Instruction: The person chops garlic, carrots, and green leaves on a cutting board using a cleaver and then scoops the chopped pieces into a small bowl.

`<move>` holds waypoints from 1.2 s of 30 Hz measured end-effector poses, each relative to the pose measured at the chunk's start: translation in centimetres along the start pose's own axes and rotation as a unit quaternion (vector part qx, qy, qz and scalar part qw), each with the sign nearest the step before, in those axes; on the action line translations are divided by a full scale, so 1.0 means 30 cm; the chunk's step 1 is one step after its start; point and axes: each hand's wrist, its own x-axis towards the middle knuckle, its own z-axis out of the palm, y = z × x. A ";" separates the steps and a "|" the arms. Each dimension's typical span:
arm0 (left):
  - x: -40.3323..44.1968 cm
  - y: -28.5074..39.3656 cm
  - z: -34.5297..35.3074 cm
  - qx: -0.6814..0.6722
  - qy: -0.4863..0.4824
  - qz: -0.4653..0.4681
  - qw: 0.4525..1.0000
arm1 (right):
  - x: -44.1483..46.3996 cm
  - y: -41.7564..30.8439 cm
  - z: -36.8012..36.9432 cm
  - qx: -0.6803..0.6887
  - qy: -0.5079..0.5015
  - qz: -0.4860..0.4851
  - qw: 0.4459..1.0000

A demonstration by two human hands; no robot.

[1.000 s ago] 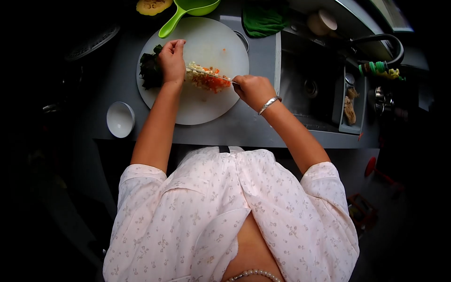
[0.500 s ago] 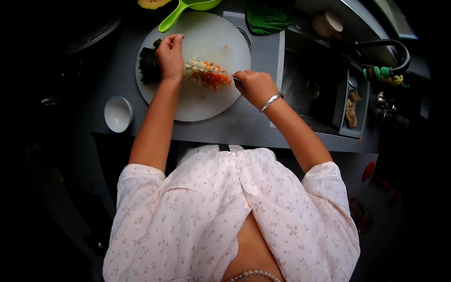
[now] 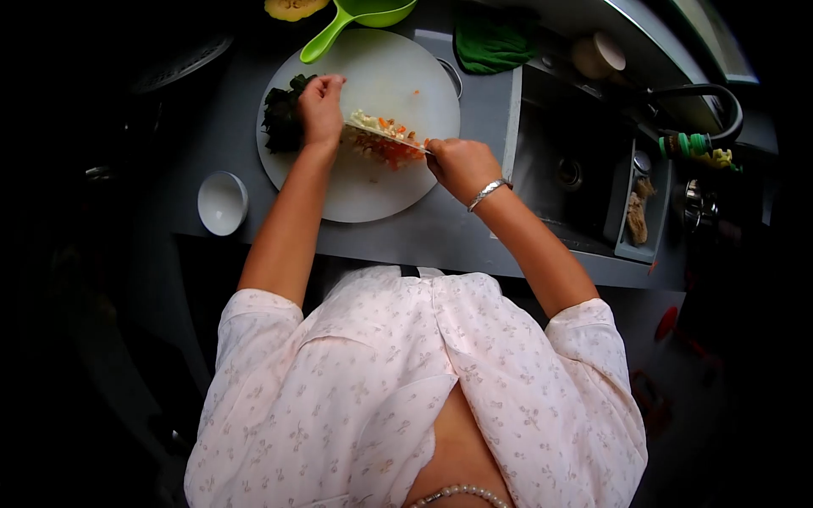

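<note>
My right hand (image 3: 464, 168) is closed round the handle of a kitchen knife (image 3: 385, 138), whose blade points left across the cutting board. Under and along the blade lies a heap of finely chopped orange and pale vegetables (image 3: 398, 154). My left hand (image 3: 322, 106) is above the board just left of the blade's tip, its fingers curled together with nothing visible in them. Beside it, at the board's left edge, sits a bunch of dark leafy greens (image 3: 283, 117), partly hidden by that hand. The round white cutting board (image 3: 385, 196) lies on the grey counter.
A white bowl (image 3: 223, 203) stands left of the board. Behind the board are a green ladle-like scoop (image 3: 326, 35), a cut piece of yellow squash (image 3: 294, 7) and a green cloth (image 3: 494, 42). To the right is a dark sink (image 3: 550, 127) with a black faucet (image 3: 727, 102).
The whole view has shifted slightly, so everything sits a little lower and to the right. The knife blade has tilted a little; both hands keep nearly the same places over the board.
</note>
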 end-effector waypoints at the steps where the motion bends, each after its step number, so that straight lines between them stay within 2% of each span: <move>1: -0.003 -0.019 -0.004 0.035 -0.002 -0.007 0.999 | -0.001 -0.003 0.009 0.000 0.002 -0.005 1.000; 3: 0.014 -0.043 0.003 0.047 -0.009 0.023 0.999 | 0.002 -0.007 0.048 -0.016 -0.026 0.042 0.999; 5: 0.004 0.014 -0.001 0.066 -0.024 0.027 0.997 | -0.008 0.015 0.069 0.010 0.003 0.019 1.000; 6: -0.004 0.049 -0.009 0.053 -0.041 -0.006 0.998 | -0.009 0.028 0.061 0.034 0.029 0.007 0.999; 8: -0.008 0.103 -0.051 0.007 -0.039 0.045 0.998 | -0.023 0.023 0.025 0.040 0.036 0.001 0.999; 10: 0.005 0.165 -0.133 0.078 0.037 0.123 0.989 | -0.047 0.023 0.005 0.064 0.066 0.002 0.996; 11: 0.010 0.194 -0.183 0.164 0.064 0.146 0.973 | -0.054 0.020 -0.006 0.070 0.070 0.015 0.995; 14: 0.100 0.048 -0.338 0.325 0.054 0.053 0.943 | -0.065 0.009 -0.019 0.078 0.075 0.033 0.994; 15: 0.107 0.052 -0.347 0.323 0.053 0.055 0.943 | -0.067 -0.003 -0.028 0.073 0.064 0.053 0.994; 17: 0.117 0.050 -0.364 0.241 -0.025 -0.153 0.958 | -0.068 -0.025 -0.028 0.072 0.069 0.077 0.992; 20: 0.113 0.098 -0.335 0.234 -0.096 -0.170 0.952 | -0.081 -0.067 -0.032 0.072 0.076 0.119 0.987; 21: 0.120 0.060 -0.324 0.268 -0.094 -0.125 0.951 | -0.080 -0.081 -0.034 0.075 0.086 0.131 0.985; 22: 0.135 0.001 -0.321 0.264 -0.098 -0.126 0.951 | -0.081 -0.098 -0.035 0.071 0.085 0.135 0.985; 24: 0.151 -0.059 -0.316 0.358 -0.139 -0.033 0.923 | -0.082 -0.132 -0.034 0.083 0.103 0.169 0.977; 28: 0.046 -0.059 -0.288 0.354 -0.078 0.080 0.929 | -0.092 -0.180 -0.005 0.088 0.128 0.200 0.967; 29: 0.028 -0.064 -0.287 0.350 -0.084 0.080 0.929 | -0.099 -0.194 0.001 0.096 0.132 0.211 0.964; 30: 0.012 -0.073 -0.287 0.338 -0.074 0.140 0.928 | -0.105 -0.207 0.005 0.104 0.136 0.220 0.960; 33: -0.039 -0.090 -0.287 0.350 -0.075 0.264 0.896 | -0.114 -0.246 0.006 0.102 0.127 0.242 0.957; 36: -0.087 -0.089 -0.302 0.380 -0.099 0.298 0.870 | -0.121 -0.266 0.017 0.086 0.136 0.246 0.956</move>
